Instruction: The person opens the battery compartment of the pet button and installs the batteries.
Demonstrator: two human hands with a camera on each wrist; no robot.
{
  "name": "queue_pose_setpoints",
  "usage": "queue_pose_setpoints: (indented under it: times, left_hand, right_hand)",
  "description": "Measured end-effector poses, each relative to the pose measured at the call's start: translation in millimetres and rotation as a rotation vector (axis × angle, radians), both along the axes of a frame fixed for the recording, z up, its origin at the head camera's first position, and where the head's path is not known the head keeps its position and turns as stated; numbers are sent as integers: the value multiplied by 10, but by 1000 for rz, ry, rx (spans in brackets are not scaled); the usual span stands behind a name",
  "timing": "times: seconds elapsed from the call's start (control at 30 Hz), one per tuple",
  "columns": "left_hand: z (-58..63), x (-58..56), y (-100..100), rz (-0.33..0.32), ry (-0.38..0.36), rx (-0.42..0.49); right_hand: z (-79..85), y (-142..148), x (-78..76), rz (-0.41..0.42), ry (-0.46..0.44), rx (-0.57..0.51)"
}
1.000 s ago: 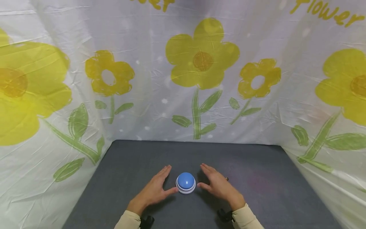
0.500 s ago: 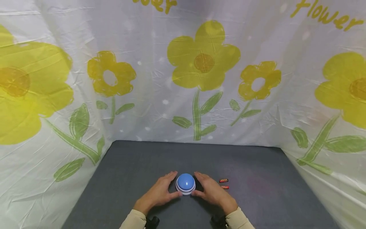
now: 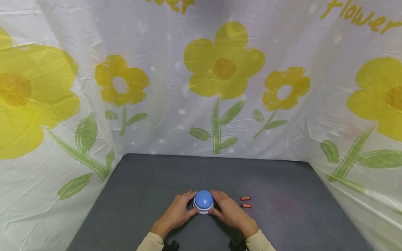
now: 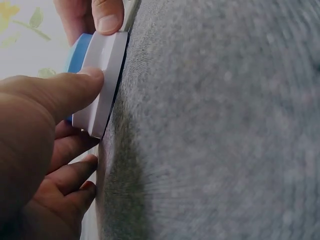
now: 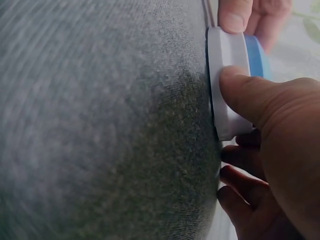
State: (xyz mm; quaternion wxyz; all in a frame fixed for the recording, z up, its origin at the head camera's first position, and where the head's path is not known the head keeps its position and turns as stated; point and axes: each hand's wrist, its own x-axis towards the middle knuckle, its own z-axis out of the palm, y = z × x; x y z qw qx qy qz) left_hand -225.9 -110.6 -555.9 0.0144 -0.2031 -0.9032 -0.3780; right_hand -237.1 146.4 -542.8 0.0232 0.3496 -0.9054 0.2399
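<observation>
A round push button with a blue dome [image 3: 203,199] and a white base [image 4: 109,75] sits on the dark grey table. My left hand [image 3: 177,211] grips its left side, thumb on the near edge of the base and fingers curled round the far side. From the right, my right hand [image 3: 231,212] grips it the same way, its thumb [image 5: 237,87] against the white rim. In both wrist views the base lies flat on, or very close to, the cloth surface.
Two small red-and-black batteries, one farther back [image 3: 245,198] and one nearer [image 3: 246,205], lie just right of my right hand. A white curtain [image 3: 163,132] printed with yellow flowers hangs round the back and sides of the table [image 3: 150,174].
Both hands have come inward from either side of the button and now hold it. The batteries, mostly hidden by the right hand at first, have come into view. The button has hardly moved.
</observation>
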Motion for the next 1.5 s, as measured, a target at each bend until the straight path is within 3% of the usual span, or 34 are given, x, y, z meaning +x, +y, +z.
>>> queue_pose_setpoints:
  times: [0.23, 0.47, 0.6, 0.77, 0.97, 1.1, 1.3, 1.5]
  left_hand:
    - [-28, -25, -2, -5, 54, 29]
    - [-37, 4, -29, 24, -18, 65]
    - [2, 22, -51, 50, -15, 117]
    - [79, 35, -63, 65, -34, 234]
    - [152, 51, -36, 113, -106, 499]
    - [198, 59, 20, 161, -104, 636]
    - [214, 73, 99, 258, -8, 772]
    - [243, 73, 171, 383, 76, 844]
  right_hand:
    - [82, -43, 19, -34, -41, 49]
    - [56, -19, 19, -21, -81, -16]
    - [86, -32, 14, -40, -125, -65]
    - [175, -35, 3, -45, -140, -118]
    - [258, -11, 9, -33, -116, -167]
    - [302, -26, 16, -48, -47, -210]
    - [324, -73, 26, -79, 28, -266]
    - [365, -155, 43, -127, 43, -316]
